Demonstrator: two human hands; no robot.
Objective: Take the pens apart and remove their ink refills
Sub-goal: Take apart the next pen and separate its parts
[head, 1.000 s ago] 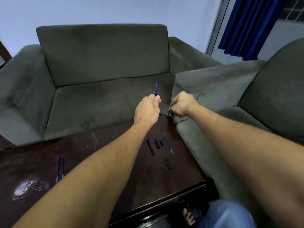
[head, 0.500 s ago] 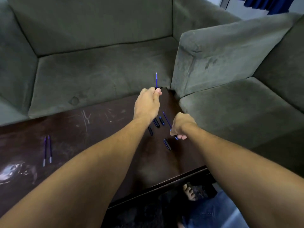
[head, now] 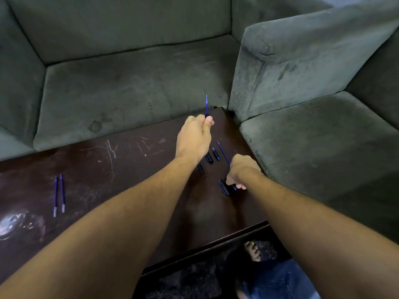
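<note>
Left hand (head: 194,139) fists a pen (head: 206,104), tip up. Right hand (head: 241,171), at its 5 o'clock, pinches a blue-tipped piece (head: 234,187) beside a black barrel (head: 223,187). Black parts (head: 209,158) lie between them. 2 refills (head: 58,194) lie at 9 o'clock on the table (head: 129,169).

A dark brown wooden table (head: 129,169) fills the near ground, its top scratched (head: 111,149) toward the far edge and catching a pale glare (head: 8,225) at the left. A grey-green upholstered sofa (head: 129,83) stands just beyond its far side. A matching sofa (head: 323,137) sits at the right, its armrest (head: 302,61) meeting the table's far right corner. A dark patterned rug (head: 194,281) lies beneath the table's near edge. The light is dim.
</note>
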